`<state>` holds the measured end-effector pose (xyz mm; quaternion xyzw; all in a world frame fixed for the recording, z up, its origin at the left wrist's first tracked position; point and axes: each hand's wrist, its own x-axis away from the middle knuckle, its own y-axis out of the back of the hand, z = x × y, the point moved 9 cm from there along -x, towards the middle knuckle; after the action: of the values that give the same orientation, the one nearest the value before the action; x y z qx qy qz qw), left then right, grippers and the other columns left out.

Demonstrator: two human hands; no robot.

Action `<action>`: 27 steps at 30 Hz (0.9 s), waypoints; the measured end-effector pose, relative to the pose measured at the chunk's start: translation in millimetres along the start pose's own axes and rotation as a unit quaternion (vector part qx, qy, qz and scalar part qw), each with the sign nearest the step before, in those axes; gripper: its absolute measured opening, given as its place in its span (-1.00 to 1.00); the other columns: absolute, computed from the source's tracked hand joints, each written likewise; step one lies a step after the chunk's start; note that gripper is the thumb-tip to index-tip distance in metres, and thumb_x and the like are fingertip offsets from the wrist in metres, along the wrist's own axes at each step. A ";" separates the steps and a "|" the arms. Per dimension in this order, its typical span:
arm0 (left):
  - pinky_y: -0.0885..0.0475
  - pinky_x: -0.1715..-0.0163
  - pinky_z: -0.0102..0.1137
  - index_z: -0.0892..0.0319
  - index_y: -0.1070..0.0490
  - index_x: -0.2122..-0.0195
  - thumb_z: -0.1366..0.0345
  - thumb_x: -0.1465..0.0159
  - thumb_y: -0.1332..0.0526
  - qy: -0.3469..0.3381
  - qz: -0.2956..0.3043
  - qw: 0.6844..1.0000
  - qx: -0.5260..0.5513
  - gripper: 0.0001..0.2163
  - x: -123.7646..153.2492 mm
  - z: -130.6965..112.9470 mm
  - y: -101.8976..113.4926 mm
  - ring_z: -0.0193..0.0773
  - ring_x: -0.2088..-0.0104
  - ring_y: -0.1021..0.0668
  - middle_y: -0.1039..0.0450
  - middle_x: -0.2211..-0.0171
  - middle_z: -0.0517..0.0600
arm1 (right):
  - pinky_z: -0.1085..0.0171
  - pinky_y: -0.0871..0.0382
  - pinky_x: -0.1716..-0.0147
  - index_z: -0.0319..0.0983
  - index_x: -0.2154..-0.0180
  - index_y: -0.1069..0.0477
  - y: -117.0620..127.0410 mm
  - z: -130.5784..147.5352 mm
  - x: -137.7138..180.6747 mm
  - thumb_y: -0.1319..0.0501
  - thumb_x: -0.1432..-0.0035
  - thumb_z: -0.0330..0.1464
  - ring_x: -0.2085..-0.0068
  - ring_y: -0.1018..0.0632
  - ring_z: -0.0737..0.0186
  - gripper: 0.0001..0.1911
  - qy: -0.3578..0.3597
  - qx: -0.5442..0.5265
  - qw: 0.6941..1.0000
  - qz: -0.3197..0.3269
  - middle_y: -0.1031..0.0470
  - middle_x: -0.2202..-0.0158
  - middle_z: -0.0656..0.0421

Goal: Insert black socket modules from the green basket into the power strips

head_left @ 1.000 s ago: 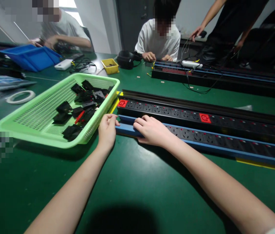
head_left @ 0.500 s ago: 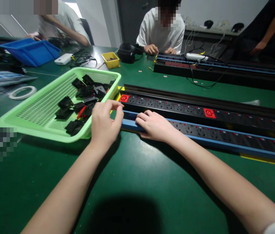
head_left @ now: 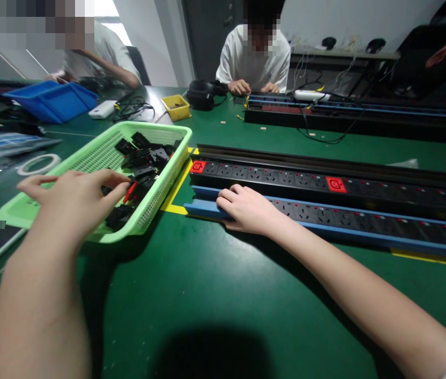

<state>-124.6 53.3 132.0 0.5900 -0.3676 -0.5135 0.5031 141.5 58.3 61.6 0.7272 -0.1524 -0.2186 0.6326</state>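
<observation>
In the head view, the left hand (head_left: 75, 202) hovers over the green basket (head_left: 173, 181), thumb and fingers spread apart, with black parts (head_left: 141, 158) lying beyond its fingertips. The right hand (head_left: 248, 210) is clasped over the near wall of the blue channel (head_left: 206, 209). Black sockets (head_left: 317, 214) line the channel to that hand's right; beyond it lies a black socket strip (head_left: 266, 175) on the table (head_left: 191, 273).

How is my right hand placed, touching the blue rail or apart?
Touching: the head view shows the right hand curled over the near edge of the blue rail.
</observation>
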 end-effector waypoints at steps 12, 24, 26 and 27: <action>-0.06 -0.07 0.13 0.01 -0.50 0.03 0.05 -0.38 0.06 -0.030 0.032 0.999 -0.008 -0.61 -0.7 -3.8 -22.2 0.09 -0.01 -0.44 -0.56 0.31 0.12 | 0.09 -0.31 0.09 -0.29 0.00 -0.39 1.0 0.3 0.3 -0.27 -0.23 -0.25 -0.01 -0.41 -0.08 -0.64 -0.003 -0.006 1.000 0.005 -0.45 -0.09 -0.04; -0.01 -0.08 0.09 -0.02 -0.54 0.23 0.03 -0.32 -0.13 -0.051 -0.004 0.998 0.039 -0.76 -0.6 -12.7 -20.9 0.04 0.10 -0.45 -0.57 0.33 0.04 | 0.10 -0.29 0.08 -0.29 -0.01 -0.39 2.7 0.9 -0.1 -0.26 -0.25 -0.25 -0.01 -0.41 -0.06 -0.65 -0.003 -0.003 1.000 0.006 -0.45 -0.11 -0.06; -0.02 -0.09 0.09 0.00 -0.54 0.26 0.04 -0.31 -0.14 -0.051 0.002 0.998 0.047 -0.76 -0.5 -15.6 -20.5 0.02 0.13 -0.46 -0.57 0.33 0.04 | 0.11 -0.29 0.09 -0.29 -0.01 -0.39 2.2 0.6 -0.1 -0.26 -0.24 -0.25 0.00 -0.41 -0.06 -0.65 -0.001 -0.003 1.000 0.004 -0.45 -0.10 -0.06; -0.02 -0.09 0.10 0.01 -0.54 0.27 0.04 -0.31 -0.15 -0.050 0.004 0.997 0.051 -0.77 -0.4 -16.7 -20.3 0.00 0.15 -0.46 -0.57 0.33 0.03 | 0.11 -0.29 0.10 -0.29 0.00 -0.39 2.0 0.5 -0.1 -0.25 -0.25 -0.25 0.00 -0.41 -0.06 -0.65 0.000 -0.002 1.000 0.002 -0.45 -0.10 -0.07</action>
<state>-110.1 61.9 111.8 0.5876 -0.4201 -0.5207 0.4551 141.2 57.6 63.5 0.7256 -0.1535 -0.2179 0.6344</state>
